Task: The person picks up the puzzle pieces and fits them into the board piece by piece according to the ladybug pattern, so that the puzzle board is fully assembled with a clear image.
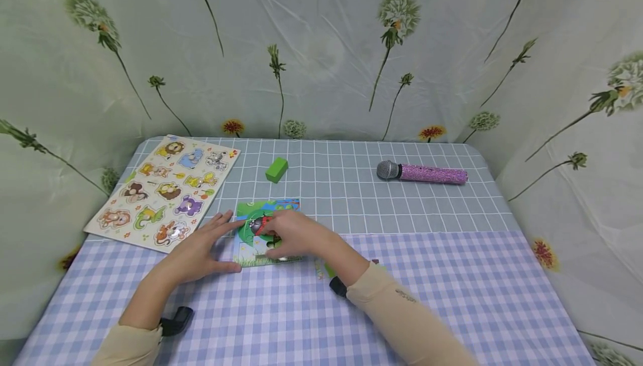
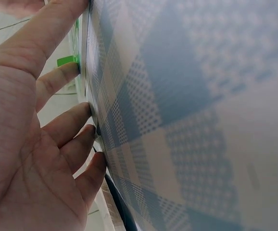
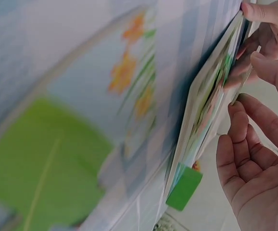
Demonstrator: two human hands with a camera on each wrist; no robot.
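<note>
A small square puzzle board (image 1: pixel 245 255) with a ladybug picture lies in front of me. My right hand (image 1: pixel 300 233) is over its right half and hides part of it. Between thumb and fingers it pinches a thin flat puzzle piece (image 3: pixel 247 79), seen edge-on in the right wrist view. My left hand (image 1: pixel 198 251) has its fingers spread at the board's left side. Its index finger reaches onto the board, and the thumb touches near the lower left corner. Under my right forearm lies another puzzle piece (image 3: pixel 47 159), green with orange flowers, partly hidden.
A larger animal puzzle board (image 1: pixel 166 207) lies at the left, close to my left fingers. A green block (image 1: pixel 277 170) sits behind the small board. At the back right is a microphone (image 1: pixel 432 174) with a glittery pink handle. A checked cloth (image 1: pixel 427 310) covers the table's front.
</note>
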